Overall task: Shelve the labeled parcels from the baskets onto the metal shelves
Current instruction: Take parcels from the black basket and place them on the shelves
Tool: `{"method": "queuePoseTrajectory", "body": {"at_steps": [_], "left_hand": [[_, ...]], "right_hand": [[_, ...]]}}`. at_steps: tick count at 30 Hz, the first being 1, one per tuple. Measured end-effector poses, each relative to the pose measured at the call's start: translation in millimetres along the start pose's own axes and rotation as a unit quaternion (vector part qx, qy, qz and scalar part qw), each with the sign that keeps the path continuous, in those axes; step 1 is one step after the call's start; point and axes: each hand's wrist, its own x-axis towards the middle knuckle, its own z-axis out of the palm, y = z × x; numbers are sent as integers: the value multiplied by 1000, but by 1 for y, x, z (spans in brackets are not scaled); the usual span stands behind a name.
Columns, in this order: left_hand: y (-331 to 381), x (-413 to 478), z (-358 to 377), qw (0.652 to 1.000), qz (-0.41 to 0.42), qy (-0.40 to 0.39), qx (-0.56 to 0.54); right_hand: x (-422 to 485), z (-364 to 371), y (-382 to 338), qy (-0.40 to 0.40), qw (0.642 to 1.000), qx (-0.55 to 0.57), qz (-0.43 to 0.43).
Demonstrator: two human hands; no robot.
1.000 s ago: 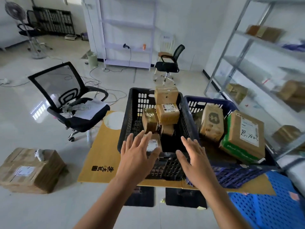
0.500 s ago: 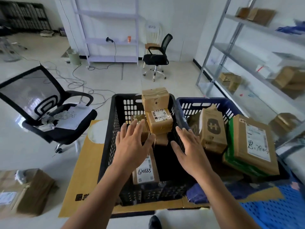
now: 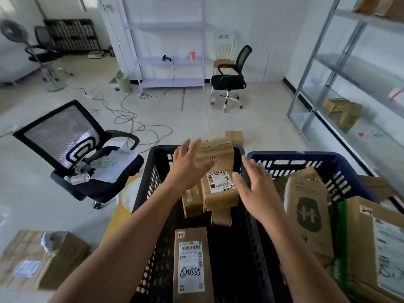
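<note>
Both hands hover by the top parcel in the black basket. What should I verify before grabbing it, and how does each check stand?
1. Left hand open beside the top taped parcel: ok.
2. Right hand open and holding nothing: ok.
3. Parcel gripped: not ok, as neither hand curls round it.
4. Its label readable: cannot tell; only tape shows.
5. Labelled parcel beneath sits steady: cannot tell.
6. Free space on the metal shelves at right: ok.

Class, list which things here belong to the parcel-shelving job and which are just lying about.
Job: black basket, blue basket, top parcel, labelled parcel, metal shelves, left hand, right hand.
Lying about: mesh chair, floor cables, standing fan, scanner.
</note>
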Motion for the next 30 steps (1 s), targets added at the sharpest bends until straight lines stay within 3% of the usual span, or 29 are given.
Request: {"method": "queuePoseTrajectory", "body": {"at_steps": [12, 20, 24, 30], "left_hand": [[-17, 48, 35, 979, -118, 22, -167], [-27, 32, 38, 937, -169, 86, -293], [-23, -13, 26, 896, -133, 122, -406], [-27, -128, 22, 798, -135, 65, -584]], "right_hand": [[100, 15, -2, -57, 998, 2, 39], [96, 25, -10, -56, 990, 123, 48], [49, 21, -18, -11, 974, 221, 41], [-55, 27, -39, 39, 953, 297, 52]]}}
